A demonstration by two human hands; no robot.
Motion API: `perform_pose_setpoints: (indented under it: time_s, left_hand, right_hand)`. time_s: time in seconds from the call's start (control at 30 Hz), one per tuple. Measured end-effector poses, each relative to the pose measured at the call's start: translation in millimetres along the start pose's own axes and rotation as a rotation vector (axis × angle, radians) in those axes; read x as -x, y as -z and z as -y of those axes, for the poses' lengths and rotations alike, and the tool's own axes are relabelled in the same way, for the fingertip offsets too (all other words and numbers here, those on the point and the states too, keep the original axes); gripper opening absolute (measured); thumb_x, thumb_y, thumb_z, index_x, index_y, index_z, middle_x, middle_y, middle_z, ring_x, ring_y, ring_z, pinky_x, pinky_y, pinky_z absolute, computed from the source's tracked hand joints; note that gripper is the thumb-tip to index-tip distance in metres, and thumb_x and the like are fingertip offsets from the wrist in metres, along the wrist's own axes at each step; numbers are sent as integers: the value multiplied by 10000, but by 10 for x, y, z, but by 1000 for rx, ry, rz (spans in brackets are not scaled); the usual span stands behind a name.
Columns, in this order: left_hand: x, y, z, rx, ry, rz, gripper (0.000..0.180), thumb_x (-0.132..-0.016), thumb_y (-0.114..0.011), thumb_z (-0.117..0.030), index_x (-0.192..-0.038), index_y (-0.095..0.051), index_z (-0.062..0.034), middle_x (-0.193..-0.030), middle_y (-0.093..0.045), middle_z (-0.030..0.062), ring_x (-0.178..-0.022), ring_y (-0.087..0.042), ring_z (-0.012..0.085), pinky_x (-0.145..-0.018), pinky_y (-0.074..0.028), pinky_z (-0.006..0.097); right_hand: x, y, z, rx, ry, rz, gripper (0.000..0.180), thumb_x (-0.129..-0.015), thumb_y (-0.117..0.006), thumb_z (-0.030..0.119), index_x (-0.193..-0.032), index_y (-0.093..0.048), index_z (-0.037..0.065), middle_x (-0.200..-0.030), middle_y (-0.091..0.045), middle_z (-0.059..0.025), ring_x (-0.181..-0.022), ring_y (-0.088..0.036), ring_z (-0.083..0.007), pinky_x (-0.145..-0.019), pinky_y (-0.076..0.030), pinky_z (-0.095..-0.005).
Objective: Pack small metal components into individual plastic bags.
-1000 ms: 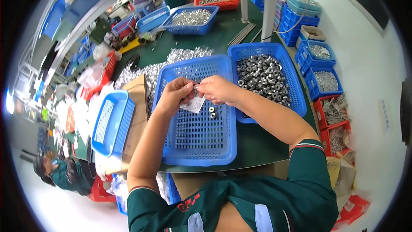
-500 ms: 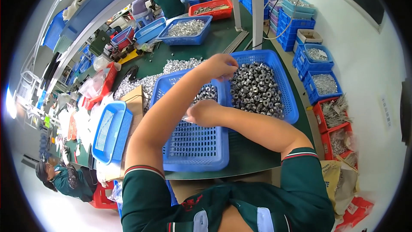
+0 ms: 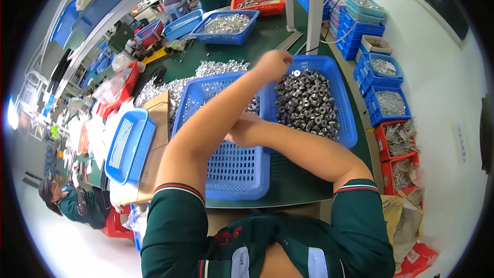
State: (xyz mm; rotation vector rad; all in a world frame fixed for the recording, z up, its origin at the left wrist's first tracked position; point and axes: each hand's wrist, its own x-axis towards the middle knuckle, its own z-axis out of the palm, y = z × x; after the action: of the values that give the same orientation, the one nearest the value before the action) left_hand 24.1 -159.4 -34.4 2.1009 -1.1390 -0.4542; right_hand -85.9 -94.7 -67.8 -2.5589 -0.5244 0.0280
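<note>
My forearms cross above two blue perforated baskets. My left hand [image 3: 275, 67] is over the far left edge of the right basket [image 3: 346, 92], fingers curled closed; whatever they hold is hidden. That basket holds a heap of dark shiny metal nuts [image 3: 307, 105]. One brighter nut [image 3: 297, 73] shows close to the left hand's fingertips. My right hand [image 3: 246, 129] is low over the left basket [image 3: 238, 188], with curled fingers partly behind my left forearm; their contents cannot be made out. More nuts [image 3: 253, 105] lie in that basket, partly covered by my arm.
Loose silvery parts [image 3: 172, 95] are piled on the green table left of the baskets. An empty blue basket [image 3: 129, 146] rests on cardboard [image 3: 157, 144]. A blue tub of parts [image 3: 226, 25] and a red one [image 3: 257, 4] stand farther back. Stacked crates [image 3: 383, 92] line the right wall.
My left hand has shifted slightly up and right. My right hand has moved slightly up and right, now more behind the left forearm. A bright nut now shows by my left fingertips.
</note>
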Motion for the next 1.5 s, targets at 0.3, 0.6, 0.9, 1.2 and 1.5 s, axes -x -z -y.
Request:
perform_pose_setpoints:
  time_s: [0.3, 0.6, 0.9, 1.2, 1.5]
  left_hand:
    - [1393, 954, 339, 140, -110, -583, 161, -829, -605, -108, -974, -621, -41, -769, -604, -6, -659, -533, 55, -538, -424, 206]
    - [1938, 74, 1005, -268, 132, -39, 245, -776, -637, -264, -875, -627, -40, -801, -646, 136, -758, -626, 278, -686, -487, 376]
    - [1909, -186, 974, -525, 142, -21, 330, -772, -602, -385, -836, -583, -62, -810, -643, 141, -784, -625, 322, -689, -479, 433]
    - [1744, 300, 1098, 410, 198, -152, 223, -817, -572, -100, -999, -623, 20, -755, -644, 104, -719, -644, 147, -634, -520, 268]
    - [1925, 700, 993, 917, 99, -120, 289, -871, -591, -100, -1121, -517, 25, -903, -638, 92, -807, -629, 152, -748, -509, 258]
  right_hand:
    - [-95, 175, -67, 84, -269, -469, 299, -870, -491, 314, -816, -611, 45, -750, -643, -177, -763, -623, -372, -676, -479, -474]
    - [-148, 74, -240, -312, -254, -577, 305, -857, -558, 318, -838, -619, 20, -714, -617, -183, -698, -601, -353, -604, -449, -407]
    - [-142, 58, -186, -278, -212, -543, 279, -852, -574, 301, -827, -616, 26, -671, -608, -164, -630, -599, -317, -567, -439, -386]
    - [-109, 144, -100, -353, -200, -538, 239, -859, -580, 255, -846, -624, 21, -662, -613, -137, -584, -596, -231, -549, -444, -320]
    - [-63, 135, -111, -371, -206, -557, 234, -868, -561, 257, -886, -638, 36, -718, -632, -137, -645, -620, -243, -590, -462, -327]
